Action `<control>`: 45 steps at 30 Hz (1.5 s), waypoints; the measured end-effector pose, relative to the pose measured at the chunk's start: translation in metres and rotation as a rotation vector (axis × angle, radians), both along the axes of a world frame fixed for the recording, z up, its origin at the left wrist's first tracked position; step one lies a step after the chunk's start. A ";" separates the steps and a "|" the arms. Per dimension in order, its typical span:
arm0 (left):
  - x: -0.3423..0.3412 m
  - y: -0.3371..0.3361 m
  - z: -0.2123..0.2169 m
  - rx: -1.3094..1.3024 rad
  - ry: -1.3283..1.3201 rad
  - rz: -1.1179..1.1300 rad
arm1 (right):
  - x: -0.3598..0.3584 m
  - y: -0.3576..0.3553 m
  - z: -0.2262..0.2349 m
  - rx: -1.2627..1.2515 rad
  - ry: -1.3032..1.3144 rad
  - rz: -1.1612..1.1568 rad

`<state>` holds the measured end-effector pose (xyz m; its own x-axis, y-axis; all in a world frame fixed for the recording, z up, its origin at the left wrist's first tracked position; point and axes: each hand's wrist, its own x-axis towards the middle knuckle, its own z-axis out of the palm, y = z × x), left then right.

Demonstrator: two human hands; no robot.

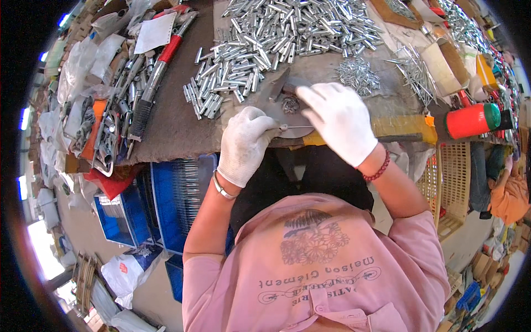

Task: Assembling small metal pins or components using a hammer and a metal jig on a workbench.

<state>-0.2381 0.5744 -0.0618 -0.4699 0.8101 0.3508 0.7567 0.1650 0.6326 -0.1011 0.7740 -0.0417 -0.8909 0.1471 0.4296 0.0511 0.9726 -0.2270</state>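
Tools (105,124) are lying in a messy heap at the left of the counter (171,105), and white paper (155,32) is lying on top. Below, a blue bin (161,221) is holding lots of long metal sticks (187,188). Next, shiny metal tubes (282,33) are lying in a big pile at the back. In front of them, the left hand (243,144) is wearing a white glove and pinching the left end of a thin metal rod (298,126). The rod is sitting near the counter's front edge, over a round gray plate (300,133). A small clump of shiny bits (290,105) is sitting just behind the rod. The right hand (343,119), also wearing a white glove, is reaching over the rod's right end. Its fingers are looking blurry, so I cannot tell if it is holding anything. Behind it, little metal pieces (358,76) are lying in a small pile. Farther right, thin pins (416,74) are lying in a heap, and a red and green roller shape (473,120) is resting on its side.
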 end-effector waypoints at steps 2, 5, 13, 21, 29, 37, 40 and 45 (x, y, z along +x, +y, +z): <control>-0.001 0.002 -0.002 0.043 -0.001 0.008 | 0.000 0.014 -0.002 0.033 -0.102 -0.061; -0.001 0.002 -0.001 0.012 -0.036 0.003 | 0.009 0.019 0.000 -0.043 -0.113 -0.088; -0.002 0.004 -0.001 0.017 -0.076 -0.019 | 0.056 -0.009 0.024 -0.183 0.076 -0.070; -0.006 0.001 -0.001 -0.007 -0.044 -0.032 | 0.062 -0.016 0.014 -0.355 -0.132 -0.010; -0.010 0.001 0.000 0.024 -0.168 -0.062 | 0.022 0.003 0.016 0.004 -0.031 -0.031; 0.002 -0.002 -0.004 0.048 -0.123 0.037 | 0.043 -0.035 -0.008 -0.311 -0.199 -0.070; 0.035 -0.004 -0.002 0.099 -0.166 0.215 | 0.046 -0.041 -0.010 -0.947 -0.445 -0.011; 0.065 -0.012 0.002 0.004 -0.676 0.378 | 0.049 -0.050 -0.001 -1.546 -0.605 -0.060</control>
